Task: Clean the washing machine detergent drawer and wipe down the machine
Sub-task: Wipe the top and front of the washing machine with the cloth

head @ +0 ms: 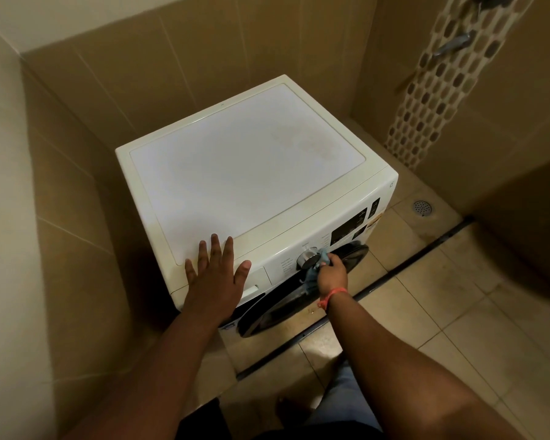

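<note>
A white front-loading washing machine (245, 166) stands in a tiled corner. My left hand (215, 274) lies flat with spread fingers on the front left edge of its top, partly over the closed detergent drawer (253, 279). My right hand (332, 274) grips a blue cloth (315, 271) and holds it against the front panel, right beside the silver dial (307, 258). The dark round door (286, 300) is below both hands.
Tiled walls close in on the left and behind the machine. A dark display panel (350, 230) is right of the dial. A floor drain (422, 207) and a dark floor channel (394, 271) lie to the right. My foot (291, 408) shows at the bottom.
</note>
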Demonstrator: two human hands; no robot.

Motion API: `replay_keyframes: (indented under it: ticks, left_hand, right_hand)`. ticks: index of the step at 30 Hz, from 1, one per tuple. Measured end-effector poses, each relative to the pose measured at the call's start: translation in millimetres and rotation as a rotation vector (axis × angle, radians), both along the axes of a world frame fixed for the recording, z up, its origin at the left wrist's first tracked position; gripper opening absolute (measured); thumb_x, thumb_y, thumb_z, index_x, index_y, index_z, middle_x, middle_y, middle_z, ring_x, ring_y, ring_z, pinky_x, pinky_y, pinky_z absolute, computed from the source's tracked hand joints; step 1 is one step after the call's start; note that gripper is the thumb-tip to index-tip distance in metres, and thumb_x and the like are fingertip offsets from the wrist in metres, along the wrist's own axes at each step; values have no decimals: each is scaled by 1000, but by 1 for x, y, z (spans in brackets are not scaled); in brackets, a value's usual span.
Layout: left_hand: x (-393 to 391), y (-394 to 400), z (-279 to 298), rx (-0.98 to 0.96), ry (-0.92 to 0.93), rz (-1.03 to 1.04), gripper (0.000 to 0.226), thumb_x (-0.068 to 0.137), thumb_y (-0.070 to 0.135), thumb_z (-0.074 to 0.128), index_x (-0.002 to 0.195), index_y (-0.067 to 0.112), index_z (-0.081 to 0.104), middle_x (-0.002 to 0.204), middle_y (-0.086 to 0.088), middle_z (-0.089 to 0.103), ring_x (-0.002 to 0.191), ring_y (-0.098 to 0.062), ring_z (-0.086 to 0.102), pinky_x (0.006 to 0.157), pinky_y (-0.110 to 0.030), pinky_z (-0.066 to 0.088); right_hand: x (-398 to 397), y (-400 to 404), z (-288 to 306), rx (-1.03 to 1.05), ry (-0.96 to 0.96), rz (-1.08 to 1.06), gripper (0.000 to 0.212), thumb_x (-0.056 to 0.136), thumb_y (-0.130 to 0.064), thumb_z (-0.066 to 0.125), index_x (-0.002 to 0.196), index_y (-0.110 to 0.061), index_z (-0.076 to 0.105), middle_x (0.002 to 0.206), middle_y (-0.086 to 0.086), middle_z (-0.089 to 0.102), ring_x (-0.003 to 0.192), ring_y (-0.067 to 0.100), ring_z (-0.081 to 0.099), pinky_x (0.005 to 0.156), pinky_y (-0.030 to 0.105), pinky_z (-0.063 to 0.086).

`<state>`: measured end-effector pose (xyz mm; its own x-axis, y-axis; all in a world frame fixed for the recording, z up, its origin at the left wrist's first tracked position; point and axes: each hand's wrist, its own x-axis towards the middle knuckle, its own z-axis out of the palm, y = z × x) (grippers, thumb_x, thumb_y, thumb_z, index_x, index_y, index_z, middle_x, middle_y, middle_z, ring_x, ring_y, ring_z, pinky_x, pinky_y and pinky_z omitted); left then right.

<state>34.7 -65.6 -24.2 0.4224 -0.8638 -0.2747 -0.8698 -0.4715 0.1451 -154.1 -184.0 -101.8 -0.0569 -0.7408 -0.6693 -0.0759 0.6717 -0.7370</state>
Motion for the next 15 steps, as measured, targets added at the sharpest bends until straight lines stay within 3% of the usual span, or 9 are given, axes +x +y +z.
replay_keyframes:
  ticks: [3, 6, 11, 13, 15]
  left_hand:
    - [2, 2, -4, 16, -10, 2, 83, 84, 66, -7, 157, 26, -7, 165, -5, -13, 151, -27, -14, 119, -55, -3]
    - [2, 4, -7, 19, 0, 10, 85, 81, 68, -10, 156, 27, -8, 165, -4, -14, 151, -26, -15, 118, -54, -5]
    - [2, 6, -6, -6, 12, 21, 85, 82, 69, -9, 156, 28, -7, 165, -4, -14, 151, -26, -15, 118, -54, -6]
    - [3, 6, -5, -19, 23, 34, 86, 82, 69, -9, 156, 28, -6, 165, -4, -14, 151, -26, -15, 118, -54, -5]
    - [3, 6, -4, -31, 29, 35, 87, 81, 70, -10, 156, 28, -6, 165, -4, -13, 151, -26, -14, 118, -54, -4]
  right_hand:
    - [5, 1, -5, 218, -160, -16, 32, 98, -3, 41, 125, -4, 57, 111, 21, 62, 108, 38, 60, 88, 43, 52]
    - [16, 13, 3, 380, -390, -133, 36, 99, 1, 35, 132, 6, 50, 119, 24, 60, 100, 34, 62, 87, 40, 52]
    - [27, 23, 23, 491, -653, -347, 35, 99, 2, 35, 131, 9, 47, 135, 25, 51, 125, 36, 51, 98, 43, 47]
    - [31, 27, 38, 507, -705, -345, 32, 99, 2, 36, 127, 11, 49, 131, 26, 53, 121, 36, 53, 95, 42, 49]
    - [33, 28, 51, 448, -715, -268, 29, 99, 1, 38, 122, 11, 50, 119, 27, 60, 108, 34, 62, 83, 38, 57]
